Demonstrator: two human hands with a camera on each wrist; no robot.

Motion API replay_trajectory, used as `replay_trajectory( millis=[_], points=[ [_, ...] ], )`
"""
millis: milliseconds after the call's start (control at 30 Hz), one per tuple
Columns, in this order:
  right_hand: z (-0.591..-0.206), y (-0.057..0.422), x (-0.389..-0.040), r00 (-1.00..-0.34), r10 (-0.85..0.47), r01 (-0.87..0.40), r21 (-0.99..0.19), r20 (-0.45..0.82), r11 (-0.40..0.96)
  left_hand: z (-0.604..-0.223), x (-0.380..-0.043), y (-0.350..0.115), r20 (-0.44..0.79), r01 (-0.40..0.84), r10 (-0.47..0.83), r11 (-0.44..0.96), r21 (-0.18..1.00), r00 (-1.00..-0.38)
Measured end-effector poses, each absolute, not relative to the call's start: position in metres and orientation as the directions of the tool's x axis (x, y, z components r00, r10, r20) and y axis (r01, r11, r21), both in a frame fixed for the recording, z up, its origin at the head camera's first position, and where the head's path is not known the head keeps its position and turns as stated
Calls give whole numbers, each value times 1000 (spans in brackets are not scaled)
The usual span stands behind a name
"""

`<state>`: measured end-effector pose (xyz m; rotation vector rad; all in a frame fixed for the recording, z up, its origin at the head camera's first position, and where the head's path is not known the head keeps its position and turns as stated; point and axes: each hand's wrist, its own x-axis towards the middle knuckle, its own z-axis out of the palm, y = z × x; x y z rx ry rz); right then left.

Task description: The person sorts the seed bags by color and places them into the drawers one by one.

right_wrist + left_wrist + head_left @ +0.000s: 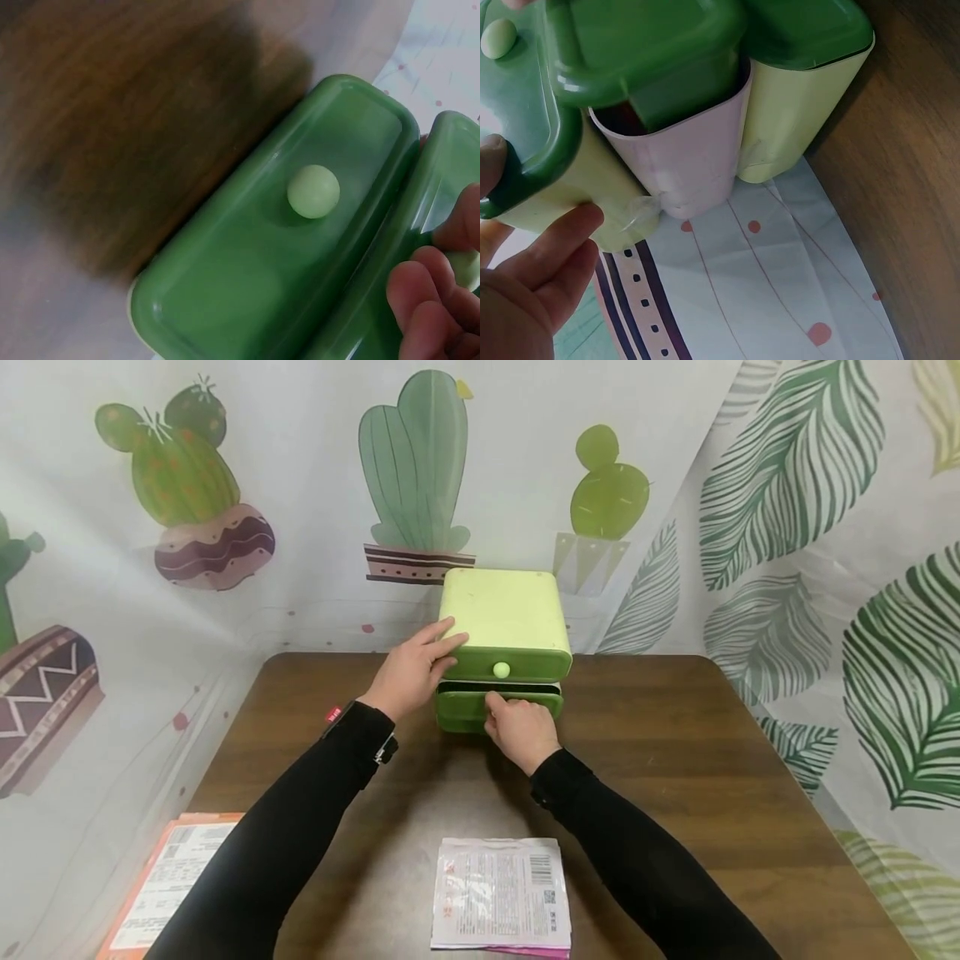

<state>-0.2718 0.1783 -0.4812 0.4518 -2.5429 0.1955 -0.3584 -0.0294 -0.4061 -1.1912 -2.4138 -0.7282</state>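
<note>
A small desktop drawer box (506, 606) with a pale yellow-green top and green fronts stands at the back of the table. Its middle drawer (652, 45) is pulled out slightly, leaving a dark gap along its top edge. My right hand (525, 731) pinches that drawer's round knob (468, 268) between thumb and curled fingers. My left hand (408, 672) steadies the box at its upper left, thumb on the top drawer's front and fingers along the side. Below, the bottom drawer (247, 270) with its pale knob (313, 191) sits closed.
Near the front edge of the wooden table (675, 827) lies a white-and-pink printed packet (498, 893) over something magenta. An orange-and-white packet (180, 868) lies at the left, partly behind my left sleeve. Behind the box hangs a cactus-print cloth (307, 485).
</note>
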Motion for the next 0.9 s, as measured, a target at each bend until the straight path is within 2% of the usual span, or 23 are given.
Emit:
replay_trajectory(
  millis=[333, 900],
  points=[
    [-486, 176, -255, -774, -280, -364, -36, 567, 931, -408, -358, -29, 533, 821, 633, 503, 270, -562],
    [-497, 170, -229, -739, -279, -381, -40, 613, 924, -408, -360, -28, 532, 814, 622, 507, 284, -574]
  ],
)
